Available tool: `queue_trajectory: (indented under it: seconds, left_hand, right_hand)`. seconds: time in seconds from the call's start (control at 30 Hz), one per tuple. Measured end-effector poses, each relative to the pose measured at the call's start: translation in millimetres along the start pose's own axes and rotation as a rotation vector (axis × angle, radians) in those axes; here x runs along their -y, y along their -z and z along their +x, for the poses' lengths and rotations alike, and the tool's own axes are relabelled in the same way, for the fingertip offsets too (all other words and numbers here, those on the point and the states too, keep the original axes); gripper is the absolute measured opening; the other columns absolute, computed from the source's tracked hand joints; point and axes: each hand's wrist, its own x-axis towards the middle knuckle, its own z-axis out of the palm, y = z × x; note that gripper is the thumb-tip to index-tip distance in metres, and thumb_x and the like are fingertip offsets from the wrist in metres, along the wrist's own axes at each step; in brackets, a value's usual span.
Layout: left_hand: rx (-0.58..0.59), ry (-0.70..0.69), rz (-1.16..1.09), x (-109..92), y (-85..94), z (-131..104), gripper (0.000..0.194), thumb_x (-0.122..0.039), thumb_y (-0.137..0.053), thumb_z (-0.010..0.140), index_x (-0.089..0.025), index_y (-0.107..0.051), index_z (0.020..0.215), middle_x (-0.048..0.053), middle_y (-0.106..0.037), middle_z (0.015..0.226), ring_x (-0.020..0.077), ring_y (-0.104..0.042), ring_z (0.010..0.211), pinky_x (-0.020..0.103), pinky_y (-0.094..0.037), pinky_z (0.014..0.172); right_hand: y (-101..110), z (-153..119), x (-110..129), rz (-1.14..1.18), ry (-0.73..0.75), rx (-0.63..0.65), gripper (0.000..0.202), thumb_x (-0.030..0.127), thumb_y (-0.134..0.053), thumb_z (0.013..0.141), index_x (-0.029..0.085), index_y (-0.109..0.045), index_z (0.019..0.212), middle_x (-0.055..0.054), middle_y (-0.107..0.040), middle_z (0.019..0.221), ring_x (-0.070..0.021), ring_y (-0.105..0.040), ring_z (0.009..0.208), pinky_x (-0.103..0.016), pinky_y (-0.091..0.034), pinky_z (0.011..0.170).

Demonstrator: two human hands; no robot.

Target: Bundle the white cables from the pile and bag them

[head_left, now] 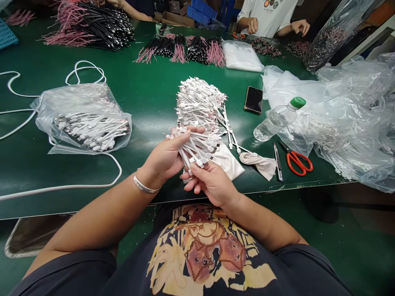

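A bundle of short white USB cables [197, 149] lies across my two hands near the front of the green table. My left hand [169, 155], with a silver bangle at its wrist, is closed around the bundle, thumb on top. At the connector end, my right hand [212, 181] pinches some of the plugs between thumb and fingers. Just beyond is a large pile of similar white cables [199, 100]. A white cloth [228, 161] lies partly under the bundle, beside my right hand.
A clear bag of white cables [92, 131] sits left, near a loose white cord [77, 187]. To the right are a phone [253, 99], a water bottle [274, 121], a box cutter [277, 162], red-handled scissors [298, 162] and plastic bags [348, 123]. Black cables [105, 28] and co-workers are across the table.
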Motion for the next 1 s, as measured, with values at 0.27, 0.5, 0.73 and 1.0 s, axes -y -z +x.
queue_trajectory:
  seconds: [0.27, 0.5, 0.73, 1.0]
  left_hand:
    - [-0.030, 0.014, -0.009, -3, -1.6, 0, 0.024, -0.020, -0.050, 0.087, -0.013, -0.067, 0.102, 0.007, -0.070, 0.096, 0.0162, -0.065, 0.081, 0.029, -0.051, 0.080]
    - [-0.002, -0.010, -0.013, -2, -0.5, 1, 0.022, -0.020, -0.049, 0.088, -0.014, -0.069, 0.096, 0.006, -0.069, 0.102, 0.0167, -0.065, 0.086, 0.030, -0.050, 0.084]
    - [-0.014, -0.001, -0.017, -1, 0.2, 0, 0.021, -0.019, -0.050, 0.087, -0.013, -0.068, 0.098, 0.006, -0.069, 0.103, 0.0173, -0.065, 0.088, 0.032, -0.048, 0.089]
    - [-0.018, 0.017, -0.032, -1, 0.6, 2, 0.021, -0.018, -0.050, 0.087, -0.013, -0.068, 0.097, 0.007, -0.070, 0.097, 0.0173, -0.065, 0.085, 0.032, -0.048, 0.089]
  right_hand:
    - [2, -10, 1, 0.029, -0.014, 0.020, 0.029, 0.027, -0.074, 0.071, 0.017, -0.061, 0.095, -0.003, -0.073, 0.084, -0.0111, -0.069, 0.063, -0.015, -0.052, 0.052]
    - [4, -11, -2, -0.092, 0.074, -0.044, 0.026, 0.032, -0.075, 0.069, 0.016, -0.060, 0.083, 0.000, -0.070, 0.067, -0.0090, -0.065, 0.053, -0.015, -0.048, 0.047]
    - [6, -13, -2, -0.185, 0.099, -0.086, 0.025, 0.036, -0.074, 0.070, 0.016, -0.060, 0.076, 0.002, -0.066, 0.060, -0.0067, -0.058, 0.045, -0.015, -0.042, 0.042]
    - [1, -18, -1, -0.386, 0.297, -0.171, 0.019, 0.034, -0.070, 0.075, 0.018, -0.059, 0.071, 0.002, -0.062, 0.060, -0.0085, -0.054, 0.050, -0.022, -0.045, 0.050]
